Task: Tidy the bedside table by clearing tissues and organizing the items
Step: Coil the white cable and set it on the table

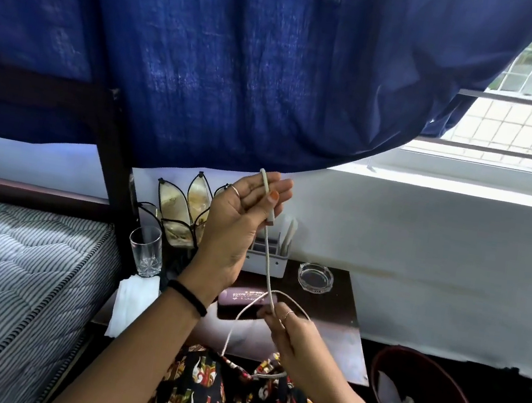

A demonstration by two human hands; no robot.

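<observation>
Left hand (238,221) raised above the surface (337,314), thumb pinning the plug end of a white cable (268,263) against loosely straightened fingers. Right hand (288,327) lower and nearer the body, fingers pinching the same cable where it loops. Cable's long axis runs nearly vertical between the hands; the slack trails down to the lap. Likely winding it: the right hand would carry the loop up to the left.

On the surface: folded tissues (134,302) at the left edge, glass (146,250), ashtray (315,277), white holder (272,257), dark flat case (244,297). Bed (9,267) on the left, red bin (428,398) with paper scraps on the right, blue curtain (243,61), barred window (526,111).
</observation>
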